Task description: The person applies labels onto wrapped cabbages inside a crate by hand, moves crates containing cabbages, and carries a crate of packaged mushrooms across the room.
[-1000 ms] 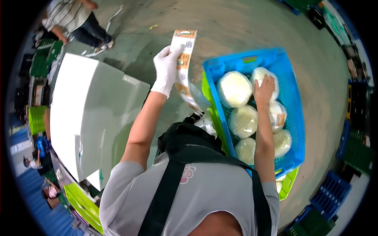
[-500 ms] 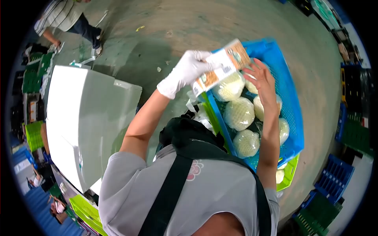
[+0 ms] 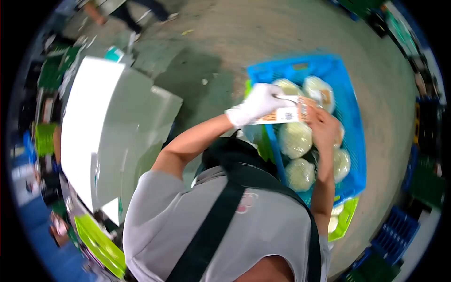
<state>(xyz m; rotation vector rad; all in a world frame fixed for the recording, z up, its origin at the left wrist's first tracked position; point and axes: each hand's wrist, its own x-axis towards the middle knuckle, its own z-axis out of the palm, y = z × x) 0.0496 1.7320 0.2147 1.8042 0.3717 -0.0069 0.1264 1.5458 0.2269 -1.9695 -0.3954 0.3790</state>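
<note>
My left hand [image 3: 260, 104], in a white glove, is closed on a strip of printed labels [image 3: 287, 114], white with orange-brown pictures. My bare right hand [image 3: 323, 126] pinches the strip's right end, its fingertips partly hidden. Both hands are above a blue plastic crate [image 3: 355, 141]. Inside it lie several pale round pieces of produce [image 3: 295, 139] wrapped in clear film; their exact kind is unclear. One wrapped piece [image 3: 319, 91] near the far end bears an orange-brown label [image 3: 325, 97].
A lime-green crate [image 3: 348, 218] sits under the blue one, holding more pale produce. To the left stands a large white box-like surface [image 3: 136, 136]. Another person [image 3: 124, 11] is at the upper left. Stacked crates [image 3: 397, 225] line the right side.
My right hand's fingers, spread before, have closed on the label strip's end. The strip has come lower and nearly level over the crate. The other person has shifted, and the view has turned slightly.
</note>
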